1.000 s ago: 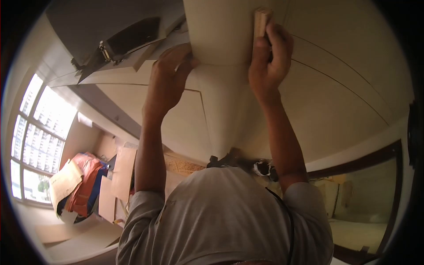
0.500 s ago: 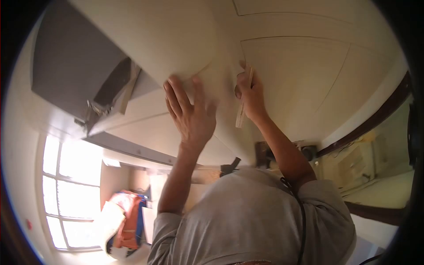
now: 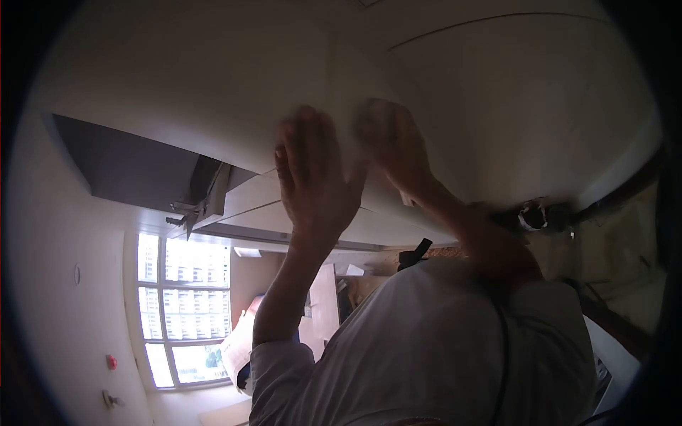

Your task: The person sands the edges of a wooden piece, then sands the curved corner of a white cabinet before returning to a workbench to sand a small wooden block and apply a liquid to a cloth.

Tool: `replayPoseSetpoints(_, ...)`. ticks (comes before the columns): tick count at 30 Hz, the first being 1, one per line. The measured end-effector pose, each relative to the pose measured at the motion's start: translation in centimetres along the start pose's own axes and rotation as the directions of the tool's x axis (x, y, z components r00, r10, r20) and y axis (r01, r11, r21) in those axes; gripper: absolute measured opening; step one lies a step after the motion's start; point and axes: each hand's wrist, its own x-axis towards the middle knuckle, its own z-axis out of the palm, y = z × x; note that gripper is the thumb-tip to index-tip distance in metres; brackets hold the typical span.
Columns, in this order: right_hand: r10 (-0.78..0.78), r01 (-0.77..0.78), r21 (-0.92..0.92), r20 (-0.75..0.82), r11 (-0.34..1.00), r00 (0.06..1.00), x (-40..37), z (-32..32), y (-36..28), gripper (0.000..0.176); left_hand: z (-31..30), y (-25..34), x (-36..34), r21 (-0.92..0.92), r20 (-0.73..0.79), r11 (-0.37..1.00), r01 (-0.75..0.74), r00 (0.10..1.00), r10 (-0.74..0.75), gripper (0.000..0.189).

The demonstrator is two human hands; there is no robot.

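Both hands at a large pale panel, seen from my remote viewpoint. As far as the view shows, the panel is in place and I have both hands brought up to it. To its left lies a dark grey surface, with a metal fitting beside a small projecting piece below the panel's lower edge. These parts stand exposed; I cannot judge from this view what portion of the work is complete or what remains.

I have the left hand raised palm-first against or just before the panel, its back toward the camera, fingers extended close together and thumb angled toward the other hand. It is released, grasping nothing visible; firm contact cannot be confirmed. The forearm rises steeply from the sleeve.

I have the right hand just beside it, before the same panel, the forearm slanting inward and the fingers blurred. The end of a pale strip shows below the wrist, in front of the panel's lower part; I cannot tell whether the fingers close on it.
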Motion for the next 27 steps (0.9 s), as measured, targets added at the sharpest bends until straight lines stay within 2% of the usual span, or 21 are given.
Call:
replayPoseSetpoints(2, 0.031, -0.031, -0.016, 0.028, 0.999, 0.999, 0.3, -0.1, 0.5, 0.047, -0.8, -0.2, -0.3, 0.068, 0.012, 0.997, -0.024, 1.0, 0.023, 0.087)
replayPoseSetpoints(5, 0.098, -0.103, 0.061, 0.081, 0.993, 0.992, 0.7, -0.5, 1.3, 0.047, 0.4, -0.7, -1.9, 0.057, 0.094, 0.996, -0.075, 0.993, 0.07, 0.089)
replayPoseSetpoints(7, 0.201, -0.216, 0.113, 0.127, 0.97, 0.971, 0.8, -0.9, 1.6, 0.05, 0.5, -0.8, -2.2, 0.109, 0.089, 0.988, -0.109, 0.991, 0.1, 0.091)
replayPoseSetpoints(9, 0.171, -0.185, 0.108, 0.126, 0.977, 0.977, 1.2, -1.0, 2.2, 0.05, 0.0, -1.1, -1.5, 0.162, 0.083, 0.976, -0.144, 0.988, 0.132, 0.093)
replayPoseSetpoints(13, 0.088, -0.096, 0.099, 0.083, 0.99, 0.993, 1.2, -0.9, 2.2, 0.051, -2.5, -0.8, 2.7, 0.068, 0.141, 0.984, -0.167, 0.978, 0.156, 0.095)
replayPoseSetpoints(15, 0.092, -0.104, 0.109, 0.109, 0.989, 0.99, 1.2, -1.3, 2.1, 0.052, -3.0, -0.8, 3.3, 0.042, 0.158, 0.986, -0.164, 0.975, 0.155, 0.096)
replayPoseSetpoints(17, 0.095, -0.112, 0.12, 0.135, 0.986, 0.986, 1.4, -1.9, 1.9, 0.052, -4.0, -0.7, 2.9, 0.035, 0.3, 0.984, -0.174, 0.941, 0.155, 0.097)
replayPoseSetpoints(19, 0.192, -0.201, 0.026, 0.187, 0.979, 0.963, 1.5, -2.4, 1.7, 0.051, -4.8, -1.5, 1.5, 0.022, 0.312, 0.976, -0.216, 0.929, 0.198, 0.097)
replayPoseSetpoints(21, 0.189, -0.201, 0.058, 0.171, 0.978, 0.967, 1.2, -1.9, 1.7, 0.05, -4.9, -2.3, 1.2, 0.002, 0.32, 0.968, -0.251, 0.917, 0.237, 0.096)
replayPoseSetpoints(24, 0.197, -0.213, 0.071, 0.18, 0.974, 0.964, 1.1, -1.8, 1.6, 0.048, -4.7, -2.4, 1.9, 0.102, 0.321, 0.953, -0.287, 0.916, 0.242, 0.094)
replayPoseSetpoints(27, 0.186, -0.203, 0.076, 0.186, 0.976, 0.965, 1.4, -1.6, 2.3, 0.047, -5.0, -1.8, 4.4, 0.001, 0.278, 0.958, -0.288, 0.92, 0.276, 0.094)
